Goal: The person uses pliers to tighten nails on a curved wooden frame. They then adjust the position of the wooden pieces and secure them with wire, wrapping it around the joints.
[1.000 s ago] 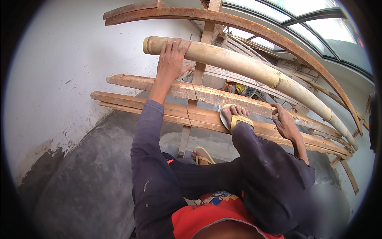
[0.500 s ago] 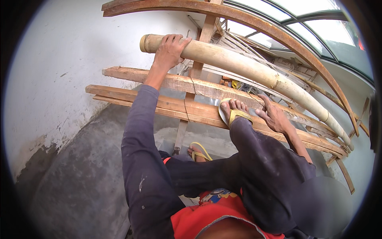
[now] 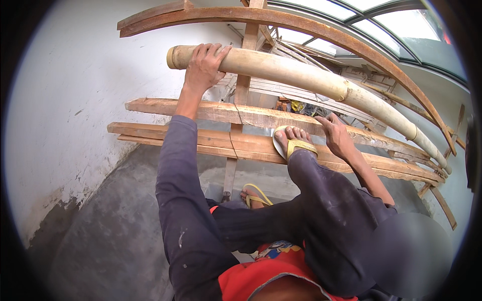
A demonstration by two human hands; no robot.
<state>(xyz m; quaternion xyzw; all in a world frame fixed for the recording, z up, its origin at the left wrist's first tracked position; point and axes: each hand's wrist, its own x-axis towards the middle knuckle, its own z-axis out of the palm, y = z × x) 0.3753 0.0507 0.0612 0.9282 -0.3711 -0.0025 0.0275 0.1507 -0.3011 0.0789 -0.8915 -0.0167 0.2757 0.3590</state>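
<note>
My left hand is wrapped over a thick pale bamboo pole close to its cut left end. The pole runs away to the far right, bending in this view. Lower down, my right hand is curled over the rough upper wooden beam, just right of my foot; its far fingers are partly hidden. Beneath that lies a pair of smoother wooden beams. My sandalled foot presses on these beams, the sandal yellow and white.
A brown curved timber arches across the top. An upright wooden post crosses behind the beams. My other foot stands lower, in a yellow-strapped sandal. A stained white wall rises at left above grey concrete floor. Windows show upper right.
The view has shifted slightly, so the beams sit lower. My left hand stays on the bamboo pole. My right hand's fingers, more stretched before, are now bent over the upper beam.
</note>
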